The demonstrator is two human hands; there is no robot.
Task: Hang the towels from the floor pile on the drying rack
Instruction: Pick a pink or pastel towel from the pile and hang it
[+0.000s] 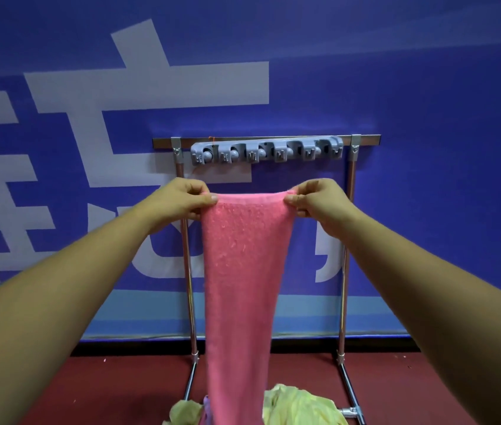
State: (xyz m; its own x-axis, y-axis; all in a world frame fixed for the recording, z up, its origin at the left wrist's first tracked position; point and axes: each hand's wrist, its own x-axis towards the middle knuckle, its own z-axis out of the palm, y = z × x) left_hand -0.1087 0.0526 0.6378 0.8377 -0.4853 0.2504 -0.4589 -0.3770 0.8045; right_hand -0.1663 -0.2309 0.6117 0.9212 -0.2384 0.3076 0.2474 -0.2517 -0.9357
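The step in hand looks like the lift and spread: a long pink terry towel [243, 271] is held up in front of the silver metal-tube drying rack [348, 240], not yet on any bar. The left hand [178, 199] pinches the towel's top corner at 9 o'clock of its upper edge, and the right hand [319, 202] pinches the opposite corner at 3 o'clock. The fingers [195, 188] of both are curled tight on the cloth, and the edge is taut between them. The towel's long axis runs straight from 12 to 6 o'clock. Its top edge is level, below the grey plastic clip strip [266, 153] on the rack's top rail. Its lower end drops out of view among the pile of yellow-green towels [301, 403] on the red floor [89, 388] at 6 o'clock. Next, I judge, the hands must raise the top edge towards 12 o'clock, clear the rail and carry the cloth over so it drapes evenly
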